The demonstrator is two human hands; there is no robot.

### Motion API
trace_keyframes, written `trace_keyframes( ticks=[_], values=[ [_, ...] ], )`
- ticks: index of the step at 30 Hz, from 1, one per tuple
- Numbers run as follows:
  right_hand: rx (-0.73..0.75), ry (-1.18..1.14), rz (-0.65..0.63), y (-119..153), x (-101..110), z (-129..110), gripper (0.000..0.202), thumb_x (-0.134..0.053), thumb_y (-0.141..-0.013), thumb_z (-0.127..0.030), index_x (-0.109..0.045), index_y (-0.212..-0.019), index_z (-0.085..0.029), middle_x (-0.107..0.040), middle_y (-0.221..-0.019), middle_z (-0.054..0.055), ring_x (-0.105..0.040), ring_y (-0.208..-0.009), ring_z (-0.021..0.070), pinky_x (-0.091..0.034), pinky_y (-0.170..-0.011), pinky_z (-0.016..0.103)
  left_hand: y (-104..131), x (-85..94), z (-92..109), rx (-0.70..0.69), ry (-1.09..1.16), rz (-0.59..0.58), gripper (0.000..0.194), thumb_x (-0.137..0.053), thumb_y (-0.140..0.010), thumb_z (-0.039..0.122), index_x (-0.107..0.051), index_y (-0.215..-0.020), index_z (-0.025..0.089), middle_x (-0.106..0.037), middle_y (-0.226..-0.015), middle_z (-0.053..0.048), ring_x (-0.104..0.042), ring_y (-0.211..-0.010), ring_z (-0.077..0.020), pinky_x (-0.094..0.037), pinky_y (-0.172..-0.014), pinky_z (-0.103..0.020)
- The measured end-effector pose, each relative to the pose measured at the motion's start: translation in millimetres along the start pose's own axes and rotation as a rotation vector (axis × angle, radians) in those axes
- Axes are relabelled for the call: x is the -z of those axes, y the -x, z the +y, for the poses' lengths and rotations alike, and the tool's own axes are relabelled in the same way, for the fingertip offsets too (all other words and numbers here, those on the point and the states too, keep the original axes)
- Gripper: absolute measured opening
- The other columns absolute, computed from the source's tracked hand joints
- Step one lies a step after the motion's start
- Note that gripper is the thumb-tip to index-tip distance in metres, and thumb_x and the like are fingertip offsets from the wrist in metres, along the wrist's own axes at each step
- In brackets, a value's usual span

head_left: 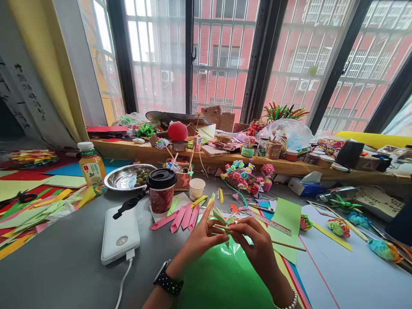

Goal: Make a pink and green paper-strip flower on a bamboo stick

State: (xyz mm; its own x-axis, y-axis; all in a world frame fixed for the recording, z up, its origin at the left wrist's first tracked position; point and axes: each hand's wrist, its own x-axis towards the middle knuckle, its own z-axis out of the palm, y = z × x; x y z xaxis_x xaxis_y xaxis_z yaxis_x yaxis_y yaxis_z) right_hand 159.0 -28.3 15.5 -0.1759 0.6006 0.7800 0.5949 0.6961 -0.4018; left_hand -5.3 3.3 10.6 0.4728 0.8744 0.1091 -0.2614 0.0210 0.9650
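Note:
Near the centre, above a shiny green surface (212,279), my left hand (206,234) holds a small light-green folded paper piece (219,216) between its fingers. My right hand (252,240) pinches the same piece from the other side, its fingertips touching a thin stick (222,227) there. Another thin stick length (289,246) shows to the right of my right hand. Several pink paper strips (185,216) lie just left of the hands. To the right are a green paper sheet (286,214) and a pink ruler (272,223).
A lidded cup (161,193), white paper cup (197,189), metal plate (119,178), drink bottle (92,165) and white power bank with cable (120,236) stand or lie left. Scissors (236,212) lie beyond the hands. Paper flowers (337,227) are at right; crafts line the sill (206,159).

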Motion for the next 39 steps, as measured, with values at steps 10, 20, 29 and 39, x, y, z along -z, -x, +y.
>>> trace_keyframes(
  ticks=[10,20,29,39],
  values=[
    [0.019,0.05,-0.052,2,-2,5,0.01,-0.052,-0.081,-0.017,-0.061,-0.084,-0.021,-0.06,-0.075,0.003,-0.057,-0.071,0.0163,-0.048,-0.06,0.028,8,3.8,14,-0.369,-0.667,0.151,0.012,-0.064,-0.069,0.028,-0.069,-0.08,0.025,-0.061,-0.08,-0.005,-0.051,-0.076,-0.0201,-0.037,-0.065,-0.028],
    [0.043,0.078,-0.063,1,-3,3,0.01,-0.052,-0.081,-0.015,-0.06,-0.082,-0.02,-0.06,-0.074,0.003,-0.056,-0.07,0.0162,-0.046,-0.059,0.027,6,3.9,11,-0.441,-0.814,0.133,0.012,-0.058,-0.074,0.029,-0.068,-0.078,0.025,-0.064,-0.077,-0.005,-0.054,-0.079,-0.0209,-0.039,-0.073,-0.031],
    [-0.01,0.075,-0.065,2,-6,2,0.009,-0.051,-0.082,-0.019,-0.06,-0.083,-0.021,-0.059,-0.076,0.004,-0.057,-0.071,0.0162,-0.047,-0.061,0.026,6,3.9,8,-0.488,-0.953,0.174,0.01,-0.057,-0.076,0.024,-0.067,-0.077,0.021,-0.063,-0.075,-0.003,-0.054,-0.076,-0.0167,-0.042,-0.071,-0.028],
    [-0.25,-0.133,-0.174,0,-3,2,0.006,-0.054,-0.079,-0.024,-0.059,-0.081,-0.02,-0.055,-0.082,0.004,-0.057,-0.074,0.0148,-0.05,-0.059,0.022,6,3.2,5,-0.599,-1.011,0.194,0.01,-0.056,-0.077,0.022,-0.066,-0.078,0.02,-0.063,-0.073,-0.003,-0.055,-0.075,-0.0162,-0.043,-0.07,-0.029]
  ],
)
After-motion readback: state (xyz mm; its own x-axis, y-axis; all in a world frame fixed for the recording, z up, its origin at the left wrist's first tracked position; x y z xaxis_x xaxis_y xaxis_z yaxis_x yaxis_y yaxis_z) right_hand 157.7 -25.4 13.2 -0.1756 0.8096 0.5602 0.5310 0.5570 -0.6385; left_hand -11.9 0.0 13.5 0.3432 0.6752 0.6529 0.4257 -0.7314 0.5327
